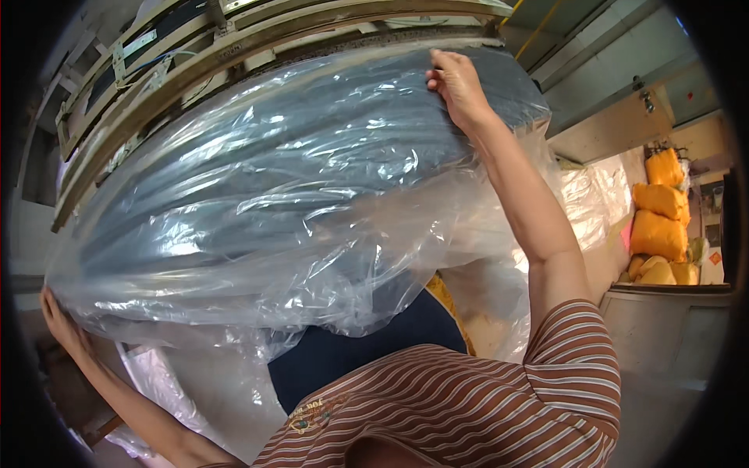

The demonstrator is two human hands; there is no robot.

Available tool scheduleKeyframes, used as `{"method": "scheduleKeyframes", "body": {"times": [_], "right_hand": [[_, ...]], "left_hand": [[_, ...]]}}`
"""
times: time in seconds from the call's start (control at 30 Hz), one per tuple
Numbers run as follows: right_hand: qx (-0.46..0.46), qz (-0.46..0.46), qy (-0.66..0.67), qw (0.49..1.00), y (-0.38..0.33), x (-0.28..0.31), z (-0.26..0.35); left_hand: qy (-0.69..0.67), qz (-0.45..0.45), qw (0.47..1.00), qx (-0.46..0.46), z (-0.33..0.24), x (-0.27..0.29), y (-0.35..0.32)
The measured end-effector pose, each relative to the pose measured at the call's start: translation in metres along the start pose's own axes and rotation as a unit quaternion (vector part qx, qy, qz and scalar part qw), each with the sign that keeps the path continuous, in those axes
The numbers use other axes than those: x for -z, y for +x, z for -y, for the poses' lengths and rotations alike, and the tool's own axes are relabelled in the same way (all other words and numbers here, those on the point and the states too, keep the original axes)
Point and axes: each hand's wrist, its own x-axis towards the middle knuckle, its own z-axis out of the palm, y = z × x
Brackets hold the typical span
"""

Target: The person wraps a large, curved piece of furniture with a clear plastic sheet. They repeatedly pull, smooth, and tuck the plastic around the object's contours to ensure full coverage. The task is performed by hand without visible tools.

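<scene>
A large sheet of clear plastic film (312, 187) lies wrinkled and shiny over a long dark blue-grey padded piece (499, 82), which shows through it. Far to the left, my left hand (61, 316) grips the film at its left end; part of its fingers is hidden behind the film. My right hand (459, 84) is at the far right part of the padded piece, fingers curled in a pinch at the film near the far edge. The near side of the film hangs in loose folds toward my body, against dark blue cloth (367, 343) at my waist.
A wooden frame (226, 58) with metal fittings runs along the far side. Several orange-yellow bundles (659, 234) are stacked at the right, below a wooden board (616, 125). More clear film (597, 191) lies between them and my right arm. White wrapped material (160, 382) shows at the lower left.
</scene>
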Motion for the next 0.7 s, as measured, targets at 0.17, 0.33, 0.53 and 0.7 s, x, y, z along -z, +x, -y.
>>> {"method": "scheduleKeyframes", "body": {"times": [0.17, 0.33, 0.53, 0.7], "right_hand": [[-0.082, 0.277, -0.150, 0.946, -0.034, 0.008, 0.030], [0.051, 0.325, -0.107, 0.938, -0.066, -0.003, 0.023], [0.191, 0.260, -0.177, 0.930, -0.095, 0.010, 0.032], [0.201, 0.244, -0.192, 0.929, -0.107, 0.022, 0.041]], "left_hand": [[0.024, -0.112, 0.993, 0.018, -0.026, 0.068, -0.075], [0.173, -0.049, 0.982, 0.060, 0.016, 0.191, -0.115], [0.572, 0.120, 0.775, -0.241, -0.027, 0.074, -0.133], [0.228, 0.310, 0.862, -0.330, -0.134, -0.220, -0.223]]}}
